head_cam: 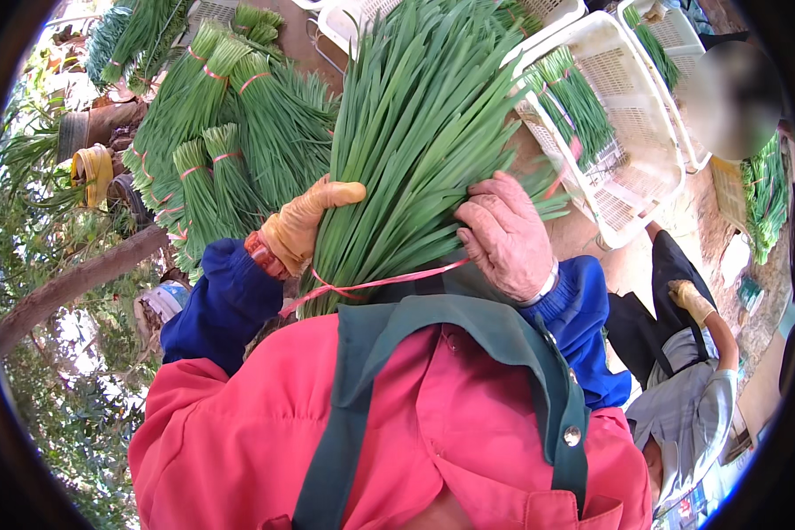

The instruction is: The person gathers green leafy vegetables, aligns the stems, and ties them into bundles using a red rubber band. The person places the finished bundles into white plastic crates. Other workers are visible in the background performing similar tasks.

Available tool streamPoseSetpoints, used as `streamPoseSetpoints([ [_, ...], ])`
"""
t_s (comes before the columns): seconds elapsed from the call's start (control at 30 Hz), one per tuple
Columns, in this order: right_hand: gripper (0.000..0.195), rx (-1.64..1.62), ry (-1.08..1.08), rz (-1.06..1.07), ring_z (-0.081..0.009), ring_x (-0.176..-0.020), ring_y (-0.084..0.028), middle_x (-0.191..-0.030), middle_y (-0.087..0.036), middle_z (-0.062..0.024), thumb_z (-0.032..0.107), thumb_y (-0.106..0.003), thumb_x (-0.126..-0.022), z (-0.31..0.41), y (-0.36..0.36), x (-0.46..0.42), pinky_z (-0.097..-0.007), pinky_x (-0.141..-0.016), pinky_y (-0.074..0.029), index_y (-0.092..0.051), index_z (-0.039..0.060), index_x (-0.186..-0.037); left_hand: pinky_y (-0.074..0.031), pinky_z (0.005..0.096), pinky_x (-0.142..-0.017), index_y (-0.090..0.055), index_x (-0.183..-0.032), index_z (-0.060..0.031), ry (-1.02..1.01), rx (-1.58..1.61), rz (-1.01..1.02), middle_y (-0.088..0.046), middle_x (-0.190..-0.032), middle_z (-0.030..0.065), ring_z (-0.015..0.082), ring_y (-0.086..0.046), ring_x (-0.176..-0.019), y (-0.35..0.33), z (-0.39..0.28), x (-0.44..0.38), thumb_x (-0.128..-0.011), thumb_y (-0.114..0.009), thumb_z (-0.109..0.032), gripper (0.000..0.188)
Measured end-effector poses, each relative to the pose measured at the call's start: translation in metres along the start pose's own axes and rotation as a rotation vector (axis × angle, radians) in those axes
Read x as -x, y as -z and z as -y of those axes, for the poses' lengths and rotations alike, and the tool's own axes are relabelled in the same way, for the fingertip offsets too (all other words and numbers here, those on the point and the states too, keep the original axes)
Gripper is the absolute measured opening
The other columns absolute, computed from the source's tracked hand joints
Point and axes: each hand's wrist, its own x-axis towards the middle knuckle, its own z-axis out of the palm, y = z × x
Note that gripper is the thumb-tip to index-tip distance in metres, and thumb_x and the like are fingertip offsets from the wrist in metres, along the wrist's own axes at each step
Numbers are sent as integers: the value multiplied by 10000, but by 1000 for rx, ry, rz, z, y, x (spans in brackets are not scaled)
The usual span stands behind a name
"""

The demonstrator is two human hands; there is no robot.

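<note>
A large bunch of long flat green leaves, apparently garlic chives (411, 146), stands upright before my chest with the leaf tips pointing away. My left hand (311, 222), in a yellowish rubber glove, clasps its left side, thumb across the front. Around the lower stems runs a pink tie (384, 285), crossed on itself and stretched taut to the right. It reaches my bare right hand (503, 232), whose curled fingers hold it beside the outer leaves. A blurred pink strip shows beyond that hand. The cut stem ends are hidden behind my apron's dark green bib.
Tied chive bunches (199, 139) are piled at the far left. White plastic crates (609, 126) stand at the right, one holding bunches. Another person (682, 371), wearing a glove, is at the right. A branch (79, 285) and foliage lie on the left.
</note>
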Motion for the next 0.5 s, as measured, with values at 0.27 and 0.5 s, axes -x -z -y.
streamPoseSetpoints([
  [0.27,227,-274,-381,-298,-341,-903,-619,-981,-614,-143,-22,-617,-850,8,-5,-11,-393,-797,-514,-606,25,-1071,-538,440,-968,-523,-1343,24,33,42,66,-651,-1227,193,296,-670,-1072,2,7,0,-871,-689,-244,567],
  [0.5,187,-95,-188,-28,-322,-835,-631,-879,-620,-135,84,-658,-847,-2,4,-25,-384,-720,-523,-626,51,-1028,-520,434,-995,-499,-1365,25,0,-22,63,-629,-1266,184,287,-649,-1114,-11,10,2,-876,-681,-243,586],
])
